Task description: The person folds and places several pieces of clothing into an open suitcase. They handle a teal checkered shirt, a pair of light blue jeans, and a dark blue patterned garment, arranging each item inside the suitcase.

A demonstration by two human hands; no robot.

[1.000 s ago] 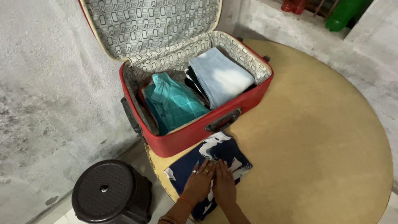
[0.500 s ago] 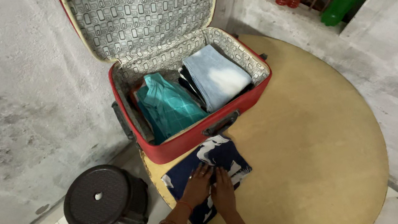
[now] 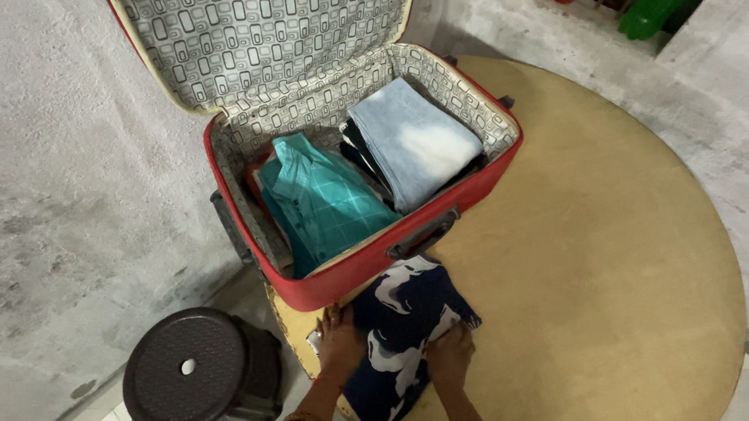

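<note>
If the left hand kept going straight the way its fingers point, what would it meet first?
The left hand, gripping the folded navy patterned cloth, points up-frame at the red suitcase. It would probably meet the suitcase's red front wall first; the gap looks small, though depth is unclear.

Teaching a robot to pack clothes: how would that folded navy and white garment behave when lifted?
The folded navy garment likely flops: its lower end already hangs over the round table. Probably light. Gripped at both sides by left hand and right hand, the folds may hold.

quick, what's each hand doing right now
left hand: gripping the left edge of the folded navy and white garment
right hand: gripping the garment's right edge
</note>
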